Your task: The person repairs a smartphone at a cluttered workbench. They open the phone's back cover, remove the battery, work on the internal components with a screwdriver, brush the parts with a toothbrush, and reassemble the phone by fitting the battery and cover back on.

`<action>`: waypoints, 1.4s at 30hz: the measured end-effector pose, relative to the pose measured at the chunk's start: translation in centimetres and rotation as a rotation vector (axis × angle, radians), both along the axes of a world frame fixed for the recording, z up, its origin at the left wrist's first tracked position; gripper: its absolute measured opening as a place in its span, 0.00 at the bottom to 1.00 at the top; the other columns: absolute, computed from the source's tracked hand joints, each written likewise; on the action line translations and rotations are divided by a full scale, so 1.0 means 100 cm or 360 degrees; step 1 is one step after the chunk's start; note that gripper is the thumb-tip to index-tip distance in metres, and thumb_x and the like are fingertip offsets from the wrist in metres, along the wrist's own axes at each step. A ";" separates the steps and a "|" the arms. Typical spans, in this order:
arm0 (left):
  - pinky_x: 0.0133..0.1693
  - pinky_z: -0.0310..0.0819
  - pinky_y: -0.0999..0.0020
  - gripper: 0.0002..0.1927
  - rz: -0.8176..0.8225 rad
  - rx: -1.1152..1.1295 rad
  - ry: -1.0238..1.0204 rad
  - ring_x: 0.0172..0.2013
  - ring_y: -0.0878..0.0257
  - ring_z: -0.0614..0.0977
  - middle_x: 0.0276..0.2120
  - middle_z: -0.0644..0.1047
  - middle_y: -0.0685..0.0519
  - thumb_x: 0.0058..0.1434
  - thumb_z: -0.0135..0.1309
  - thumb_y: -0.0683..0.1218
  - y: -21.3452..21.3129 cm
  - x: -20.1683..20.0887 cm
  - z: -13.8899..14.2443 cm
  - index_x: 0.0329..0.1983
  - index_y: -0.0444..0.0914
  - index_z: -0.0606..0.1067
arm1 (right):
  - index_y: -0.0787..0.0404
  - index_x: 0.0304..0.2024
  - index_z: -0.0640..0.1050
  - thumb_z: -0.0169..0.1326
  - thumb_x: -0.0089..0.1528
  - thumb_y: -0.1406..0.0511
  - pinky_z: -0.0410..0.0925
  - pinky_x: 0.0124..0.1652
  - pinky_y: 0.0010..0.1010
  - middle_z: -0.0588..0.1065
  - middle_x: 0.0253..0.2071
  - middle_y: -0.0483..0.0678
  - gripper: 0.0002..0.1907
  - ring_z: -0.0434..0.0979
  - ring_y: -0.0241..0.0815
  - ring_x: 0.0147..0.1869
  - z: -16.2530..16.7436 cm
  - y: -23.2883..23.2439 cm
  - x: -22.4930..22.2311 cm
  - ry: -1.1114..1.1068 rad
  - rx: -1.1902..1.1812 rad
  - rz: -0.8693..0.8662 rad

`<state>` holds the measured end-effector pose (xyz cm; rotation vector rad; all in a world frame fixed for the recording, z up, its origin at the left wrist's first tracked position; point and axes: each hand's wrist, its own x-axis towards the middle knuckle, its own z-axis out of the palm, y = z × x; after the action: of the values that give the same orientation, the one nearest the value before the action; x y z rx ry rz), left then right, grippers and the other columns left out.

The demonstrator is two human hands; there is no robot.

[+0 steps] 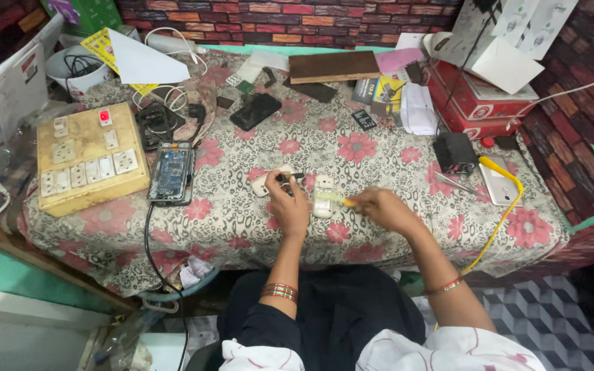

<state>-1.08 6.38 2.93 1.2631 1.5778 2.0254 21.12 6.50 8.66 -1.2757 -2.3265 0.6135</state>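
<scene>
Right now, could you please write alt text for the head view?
Seen from above, a left hand holds a small dark part while the right hand holds a yellow-handled tool over a small white device on a floral-clothed table.

- Left hand (289, 206) was out ahead of the body, forearm nearly straight, fingers curled, thumb and fingertips pinched.
- Right hand (384, 208) sat just to its right, forearm angled inward, fingers closed in a grip, motion-blurred.
- Bangles on both wrists.
</scene>
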 end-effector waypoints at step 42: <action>0.68 0.30 0.30 0.44 0.0069 -0.0434 0.1543 0.75 0.42 0.46 0.73 0.55 0.35 0.63 0.49 0.68 -0.026 0.008 0.005 0.66 0.27 0.66 | 0.54 0.52 0.84 0.61 0.59 0.67 0.72 0.38 0.31 0.82 0.33 0.48 0.17 0.78 0.36 0.34 -0.033 0.012 0.002 0.0304 -0.0298 -0.0482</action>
<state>-0.33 3.74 3.45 2.2622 2.1449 1.1407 21.34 7.70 5.32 -1.5415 -1.9091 0.8230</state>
